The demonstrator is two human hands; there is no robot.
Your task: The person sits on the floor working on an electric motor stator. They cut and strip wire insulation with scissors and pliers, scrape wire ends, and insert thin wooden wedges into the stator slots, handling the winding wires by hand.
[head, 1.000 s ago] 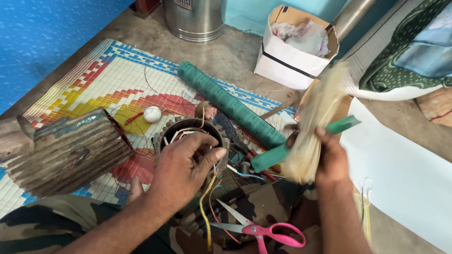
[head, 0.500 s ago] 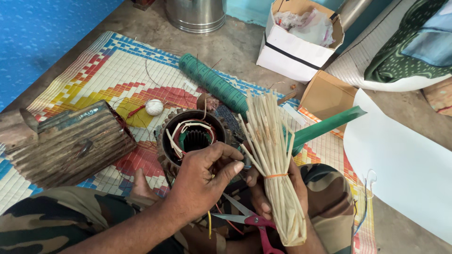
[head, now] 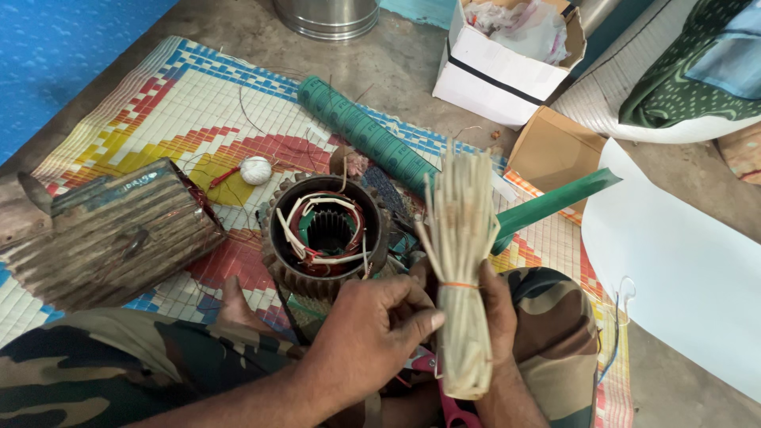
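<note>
Item: pale bundle of thin bamboo slivers (head: 460,261), orange-banded, upright at 5 o'clock of the round wire-wound motor stator (head: 325,234). Right hand (head: 495,325) wrapped closed round it; left hand (head: 376,329) fingers curled, pinching at slivers. Judgement: draw one sliver straight, grip firm below band.

A woven mat (head: 198,103) in bright colours covers the concrete floor (head: 396,55). On the mat lie a ribbed motor housing (head: 119,234), a wound stator (head: 325,234), a green roll (head: 365,135) and a small white ball (head: 256,170). Beyond its far edge, a white box (head: 495,79) and steel pot (head: 329,16) stand on the floor.
</note>
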